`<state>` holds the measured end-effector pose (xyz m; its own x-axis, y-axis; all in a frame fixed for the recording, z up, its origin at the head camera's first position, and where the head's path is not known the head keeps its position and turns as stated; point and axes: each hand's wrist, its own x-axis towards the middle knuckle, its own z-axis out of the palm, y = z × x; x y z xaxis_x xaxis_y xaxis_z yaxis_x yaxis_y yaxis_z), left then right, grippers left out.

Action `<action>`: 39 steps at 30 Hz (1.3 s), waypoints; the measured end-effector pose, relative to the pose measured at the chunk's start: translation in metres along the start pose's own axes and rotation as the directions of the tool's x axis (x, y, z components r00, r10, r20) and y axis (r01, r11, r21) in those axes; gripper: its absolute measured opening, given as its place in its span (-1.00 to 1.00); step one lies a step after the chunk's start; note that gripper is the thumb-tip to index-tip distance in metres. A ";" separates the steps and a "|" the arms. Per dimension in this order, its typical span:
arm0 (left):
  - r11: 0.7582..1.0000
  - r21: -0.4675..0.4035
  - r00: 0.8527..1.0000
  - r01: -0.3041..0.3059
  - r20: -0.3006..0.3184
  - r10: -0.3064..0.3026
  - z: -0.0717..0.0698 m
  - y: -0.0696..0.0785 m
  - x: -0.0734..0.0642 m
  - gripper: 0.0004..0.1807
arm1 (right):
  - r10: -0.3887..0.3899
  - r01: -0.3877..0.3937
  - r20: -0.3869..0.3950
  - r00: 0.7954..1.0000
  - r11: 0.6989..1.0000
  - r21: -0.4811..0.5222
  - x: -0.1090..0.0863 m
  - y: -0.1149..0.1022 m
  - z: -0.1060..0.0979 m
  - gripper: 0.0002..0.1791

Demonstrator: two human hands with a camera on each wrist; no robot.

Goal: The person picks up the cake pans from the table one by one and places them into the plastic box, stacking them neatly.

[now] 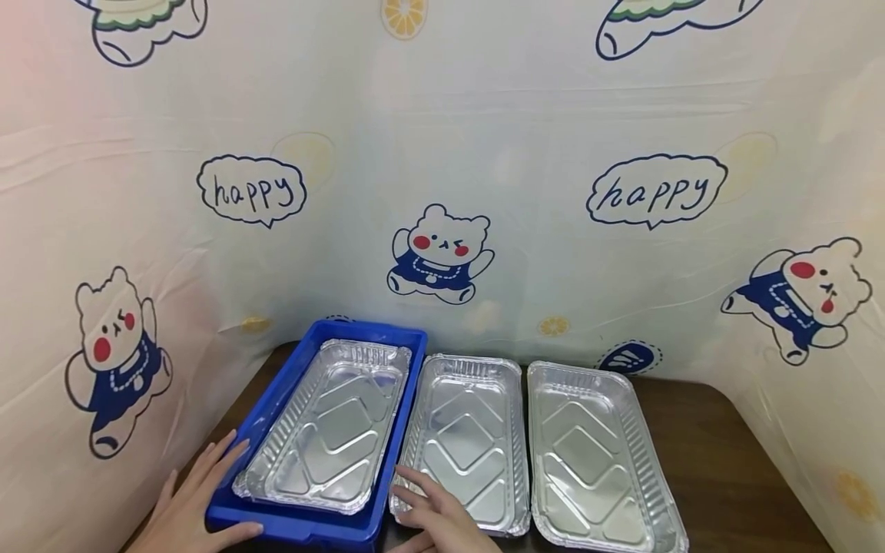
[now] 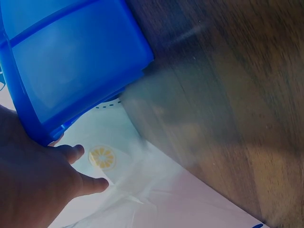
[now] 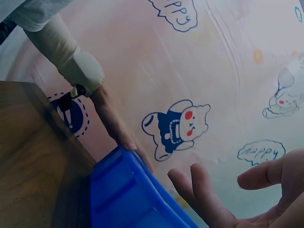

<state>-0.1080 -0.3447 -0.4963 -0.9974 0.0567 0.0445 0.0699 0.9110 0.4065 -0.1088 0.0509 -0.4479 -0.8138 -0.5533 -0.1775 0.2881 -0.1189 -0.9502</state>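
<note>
A blue plastic tub (image 1: 293,526) stands at the left of the table, with a rectangular foil tray (image 1: 339,422) inside it. My left hand (image 1: 190,503) rests at the tub's near left corner, fingers spread and mostly straight along the side, thumb by the front edge. In the left wrist view, that hand (image 2: 38,180) touches the tub's rim (image 2: 28,111). My right hand (image 1: 442,514) hovers by the tub's near right corner, overlapping a second foil tray (image 1: 470,430). The right wrist view shows its fingers (image 3: 204,190) loosely spread, holding nothing, apart from the tub (image 3: 128,190).
A third foil tray (image 1: 588,453) lies to the right of the second, all three side by side. The dark wooden table (image 1: 733,461) extends to the right. A cloth (image 1: 539,253) printed with cartoon bears hangs behind and along both sides.
</note>
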 end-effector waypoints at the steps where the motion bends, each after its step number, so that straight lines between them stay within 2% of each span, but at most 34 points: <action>1: 1.000 -0.001 1.000 0.000 0.001 0.000 0.000 0.000 0.000 0.24 | 0.000 0.000 -0.006 1.000 1.000 0.002 -0.001 0.001 -0.003 -0.22; 6: 1.000 -0.001 1.000 -0.005 0.001 0.005 0.000 0.000 0.000 0.24 | 0.000 0.000 -0.016 1.000 1.000 0.014 -0.007 0.006 -0.015 -0.22; 13: 1.000 -0.002 1.000 0.001 0.010 -0.001 0.001 0.001 0.000 0.25 | -0.068 0.064 0.070 0.995 0.997 0.049 -0.015 0.010 -0.033 -0.20; 19: 1.000 0.002 1.000 0.009 0.013 -0.009 0.001 0.000 0.000 0.25 | -0.074 0.061 0.095 0.993 0.989 0.135 -0.020 0.015 -0.046 -0.17; 26: 1.000 0.010 1.000 0.014 0.014 -0.014 0.002 -0.001 0.001 0.24 | -0.197 0.168 0.189 0.962 0.973 0.160 -0.020 0.027 -0.056 -0.20; 31: 0.999 0.013 0.999 0.033 0.026 -0.033 0.002 -0.001 0.001 0.24 | -0.199 0.170 0.180 0.963 0.972 0.162 -0.022 0.032 -0.063 -0.21; 34: 1.000 0.001 1.000 0.023 0.021 -0.023 0.002 -0.001 0.002 0.23 | -0.194 0.164 0.179 0.965 0.972 0.169 -0.024 0.034 -0.067 -0.22; 39: 1.000 -0.005 1.000 0.016 0.020 -0.016 0.001 -0.001 0.003 0.23 | -0.233 0.195 0.196 0.953 0.961 0.195 -0.026 0.038 -0.074 -0.23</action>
<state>-0.1112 -0.3447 -0.4976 -0.9985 0.0505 0.0195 0.0541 0.9097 0.4117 -0.1138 0.1216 -0.4987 -0.7431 -0.6613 0.1023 0.2169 -0.3826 -0.8981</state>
